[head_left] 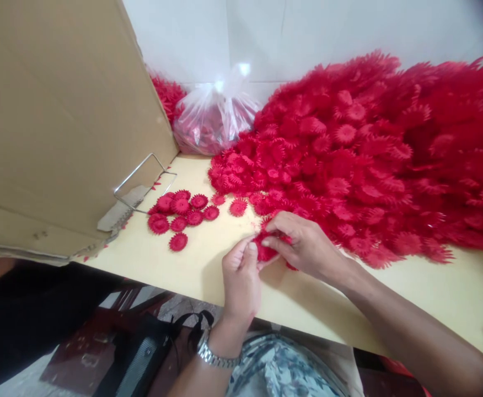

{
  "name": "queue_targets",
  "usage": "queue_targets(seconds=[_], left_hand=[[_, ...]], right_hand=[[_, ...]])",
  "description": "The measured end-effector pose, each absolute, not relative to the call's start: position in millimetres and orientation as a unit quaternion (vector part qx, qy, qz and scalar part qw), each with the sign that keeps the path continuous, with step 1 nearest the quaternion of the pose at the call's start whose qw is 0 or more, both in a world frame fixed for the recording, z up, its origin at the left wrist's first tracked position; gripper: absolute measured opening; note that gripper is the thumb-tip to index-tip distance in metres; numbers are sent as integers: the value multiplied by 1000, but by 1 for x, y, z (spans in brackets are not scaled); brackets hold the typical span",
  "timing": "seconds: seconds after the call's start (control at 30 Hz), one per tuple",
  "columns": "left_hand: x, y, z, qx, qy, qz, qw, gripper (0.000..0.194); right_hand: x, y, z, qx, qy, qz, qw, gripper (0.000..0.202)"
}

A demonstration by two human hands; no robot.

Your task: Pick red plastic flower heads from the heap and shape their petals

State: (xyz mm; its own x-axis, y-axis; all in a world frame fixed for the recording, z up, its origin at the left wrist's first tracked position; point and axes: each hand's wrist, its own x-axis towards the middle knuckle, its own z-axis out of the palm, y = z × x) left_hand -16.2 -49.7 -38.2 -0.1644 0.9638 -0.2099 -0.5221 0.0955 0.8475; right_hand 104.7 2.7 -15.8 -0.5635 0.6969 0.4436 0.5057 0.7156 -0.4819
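Near the table's front edge, my left hand (242, 273) is closed on the near side of a red fringed flower piece (265, 251). The fingers of my right hand (298, 241) pinch the same piece from the right, hiding part of it. To the left of my hands lies a small group of round red rosettes with toothed rims (181, 206). Behind and to the right rises a large heap of similar red flower pieces (341, 160), its front edge close to my right hand.
A tall cardboard sheet (71, 121) stands at the left, with a bent wire stand (135, 186) at its foot. A clear plastic bag (214, 118) of red pieces sits against the white wall. The pale yellow table (212, 275) ends just before me. A person's dark clothing (38, 314) shows at lower left.
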Motion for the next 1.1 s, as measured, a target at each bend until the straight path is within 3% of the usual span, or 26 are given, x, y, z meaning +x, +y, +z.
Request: queue_targets(seconds=[0.07, 0.17, 0.27, 0.37, 0.43, 0.53, 0.63, 0.7, 0.83, 0.97, 1.1], left_hand=[[-18, -52, -41, 258, 457, 626, 577, 20], [-23, -53, -41, 243, 469, 640, 558, 20], [-27, -52, -37, 226, 453, 644, 574, 18], [-29, -50, -31, 198, 424, 634, 615, 18], [-28, -48, -29, 180, 407, 635, 632, 16], [-25, -48, -27, 172, 379, 640, 646, 14], [-22, -50, -28, 178, 370, 631, 658, 11], [-20, -52, -29, 188, 378, 625, 656, 10], [-21, -53, -34, 195, 385, 638, 638, 16], [-27, -53, -36, 189, 402, 657, 609, 13], [-32, -52, -34, 177, 414, 658, 604, 15]], right_hand=[[107, 7, -18, -346, -861, 154, 341, 13], [119, 21, -15, -409, -832, 32, 373, 19], [132, 36, -8, -476, -815, -103, 315, 25], [135, 40, -2, -499, -814, -159, 251, 28], [129, 34, 0, -473, -831, -126, 264, 27], [114, 17, -3, -394, -875, 39, 278, 27], [102, 5, -7, -358, -871, 181, 283, 10], [98, 3, -9, -343, -859, 219, 309, 4], [99, 5, -12, -330, -859, 218, 324, 17], [108, 19, -15, -410, -851, 48, 325, 24], [123, 38, -6, -523, -809, -124, 238, 32]])
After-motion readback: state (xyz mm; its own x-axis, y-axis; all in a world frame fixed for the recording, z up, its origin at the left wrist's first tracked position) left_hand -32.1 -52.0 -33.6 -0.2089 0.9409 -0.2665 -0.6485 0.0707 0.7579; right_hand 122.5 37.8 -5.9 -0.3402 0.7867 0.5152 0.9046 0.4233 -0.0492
